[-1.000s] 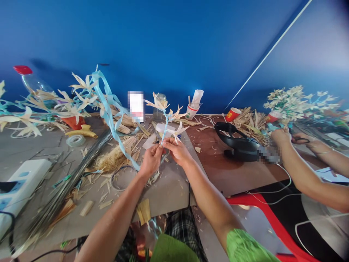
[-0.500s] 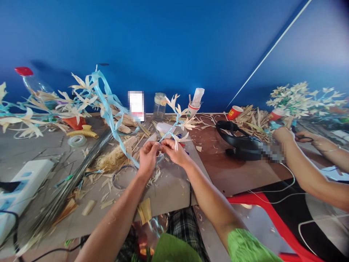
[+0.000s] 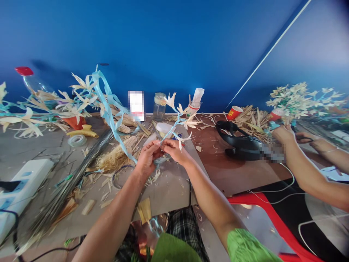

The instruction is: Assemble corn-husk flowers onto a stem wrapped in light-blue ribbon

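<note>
My left hand (image 3: 148, 155) is closed in a pinch at the lower end of a blue-wrapped stem. My right hand (image 3: 174, 148) pinches the same flower branch (image 3: 177, 119) just beside it. The branch leans up and to the right and bears several cream husk flowers. A light blue ribbon (image 3: 116, 136) hangs in a long loop left of my hands and runs down behind my left hand. Whether the left fingers also grip the ribbon is hidden. Below my hands lie small pale scraps (image 3: 155, 178) on the table (image 3: 166, 196).
Left are wires (image 3: 73, 182), a corn cob (image 3: 117, 154), a tape roll (image 3: 77, 140) and a power strip (image 3: 23, 193). A glass jar (image 3: 159, 109) and a paper cup (image 3: 193, 109) stand behind. Right lies a black headset (image 3: 240, 142); beyond it another person's hands (image 3: 285, 136) work.
My left hand has turned a little, its fingers shifting at the stem's base. The branch has rotated slightly, and the ribbon's lower end has moved a little.
</note>
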`<action>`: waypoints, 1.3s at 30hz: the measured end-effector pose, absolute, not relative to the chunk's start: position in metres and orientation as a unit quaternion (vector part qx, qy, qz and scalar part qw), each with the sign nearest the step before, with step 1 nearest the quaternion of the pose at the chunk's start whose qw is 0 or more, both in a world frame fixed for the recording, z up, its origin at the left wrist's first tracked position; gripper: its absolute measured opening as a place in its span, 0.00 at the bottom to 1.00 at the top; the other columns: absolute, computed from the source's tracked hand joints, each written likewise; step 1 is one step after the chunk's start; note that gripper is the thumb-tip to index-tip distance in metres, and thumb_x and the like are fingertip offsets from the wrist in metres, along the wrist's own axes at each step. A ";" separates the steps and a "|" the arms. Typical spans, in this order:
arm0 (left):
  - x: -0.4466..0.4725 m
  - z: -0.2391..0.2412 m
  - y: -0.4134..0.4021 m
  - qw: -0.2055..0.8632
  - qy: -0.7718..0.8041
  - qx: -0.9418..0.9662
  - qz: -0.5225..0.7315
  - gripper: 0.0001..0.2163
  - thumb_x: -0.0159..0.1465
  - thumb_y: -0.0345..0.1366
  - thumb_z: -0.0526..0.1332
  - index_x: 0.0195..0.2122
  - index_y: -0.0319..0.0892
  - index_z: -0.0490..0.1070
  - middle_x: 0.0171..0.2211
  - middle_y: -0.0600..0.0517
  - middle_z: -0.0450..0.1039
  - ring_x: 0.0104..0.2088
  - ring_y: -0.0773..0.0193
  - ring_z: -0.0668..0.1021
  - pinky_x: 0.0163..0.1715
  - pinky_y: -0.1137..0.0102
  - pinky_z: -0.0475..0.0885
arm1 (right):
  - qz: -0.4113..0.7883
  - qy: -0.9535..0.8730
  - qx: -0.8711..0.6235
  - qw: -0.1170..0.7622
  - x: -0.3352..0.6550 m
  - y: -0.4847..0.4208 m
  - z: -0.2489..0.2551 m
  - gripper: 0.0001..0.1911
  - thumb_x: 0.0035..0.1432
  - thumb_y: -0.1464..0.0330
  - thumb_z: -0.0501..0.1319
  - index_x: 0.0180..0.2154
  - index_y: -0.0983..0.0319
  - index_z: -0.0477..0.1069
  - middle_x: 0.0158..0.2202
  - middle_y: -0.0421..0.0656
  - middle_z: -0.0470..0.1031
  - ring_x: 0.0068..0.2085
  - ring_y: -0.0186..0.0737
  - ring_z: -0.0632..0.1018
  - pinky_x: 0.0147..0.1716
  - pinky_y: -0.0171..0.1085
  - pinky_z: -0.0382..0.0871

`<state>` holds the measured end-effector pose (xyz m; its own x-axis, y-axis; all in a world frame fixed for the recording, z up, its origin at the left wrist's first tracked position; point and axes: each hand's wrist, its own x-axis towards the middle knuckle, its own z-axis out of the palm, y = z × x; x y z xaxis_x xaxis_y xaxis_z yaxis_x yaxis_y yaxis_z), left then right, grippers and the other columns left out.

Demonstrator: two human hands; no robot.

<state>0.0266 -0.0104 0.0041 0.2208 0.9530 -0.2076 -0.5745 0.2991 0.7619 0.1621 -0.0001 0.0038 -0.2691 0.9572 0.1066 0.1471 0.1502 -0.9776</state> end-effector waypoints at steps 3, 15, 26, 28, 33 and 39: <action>0.028 0.002 -0.011 0.734 0.321 0.318 0.507 0.11 0.47 0.36 0.71 0.26 0.39 0.70 0.19 0.58 0.65 0.17 0.77 0.65 0.19 0.79 0.61 | 0.472 -0.641 -0.446 0.410 0.163 -0.001 0.004 0.09 0.50 0.66 0.56 0.21 0.61 0.59 0.18 0.33 0.56 0.23 0.29 0.59 0.24 0.31 0.53; 0.028 -0.010 -0.004 0.643 0.375 0.393 0.539 0.12 0.48 0.38 0.69 0.25 0.39 0.68 0.21 0.56 0.68 0.23 0.72 0.68 0.25 0.76 0.61 | 0.358 -0.723 -0.471 0.357 0.163 -0.004 0.008 0.09 0.50 0.68 0.52 0.20 0.61 0.56 0.20 0.35 0.55 0.24 0.30 0.58 0.25 0.32 0.51; 0.030 -0.004 -0.005 0.665 0.370 0.380 0.526 0.13 0.46 0.39 0.70 0.27 0.38 0.71 0.22 0.54 0.68 0.24 0.70 0.69 0.26 0.74 0.62 | 0.387 -0.713 -0.458 0.364 0.160 -0.004 0.005 0.10 0.51 0.67 0.52 0.21 0.61 0.55 0.20 0.34 0.53 0.24 0.29 0.57 0.23 0.31 0.50; 0.029 -0.004 -0.005 0.671 0.362 0.386 0.520 0.13 0.45 0.40 0.70 0.25 0.38 0.70 0.22 0.54 0.69 0.24 0.70 0.69 0.27 0.74 0.62 | 0.369 -0.722 -0.463 0.358 0.161 -0.003 0.005 0.11 0.51 0.67 0.52 0.20 0.61 0.55 0.20 0.34 0.53 0.24 0.29 0.58 0.23 0.31 0.50; 0.025 -0.002 -0.003 0.635 0.387 0.421 0.519 0.14 0.45 0.42 0.70 0.23 0.38 0.68 0.19 0.56 0.67 0.22 0.71 0.67 0.26 0.74 0.62 | 0.360 -0.731 -0.473 0.337 0.162 -0.003 0.005 0.11 0.53 0.66 0.54 0.21 0.62 0.58 0.20 0.35 0.55 0.25 0.30 0.59 0.24 0.32 0.50; 0.015 0.000 0.003 0.528 0.436 0.469 0.558 0.11 0.51 0.41 0.67 0.29 0.40 0.71 0.21 0.57 0.67 0.23 0.71 0.68 0.27 0.74 0.64 | 0.528 -0.645 -0.416 0.363 0.161 -0.003 0.003 0.17 0.53 0.57 0.60 0.23 0.63 0.62 0.21 0.36 0.64 0.25 0.30 0.64 0.26 0.32 0.56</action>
<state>0.0147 0.0032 0.0003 -0.0024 0.9981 0.0615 -0.1804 -0.0609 0.9817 0.1606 -0.0029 0.0029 -0.3904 0.9202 0.0283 0.1538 0.0955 -0.9835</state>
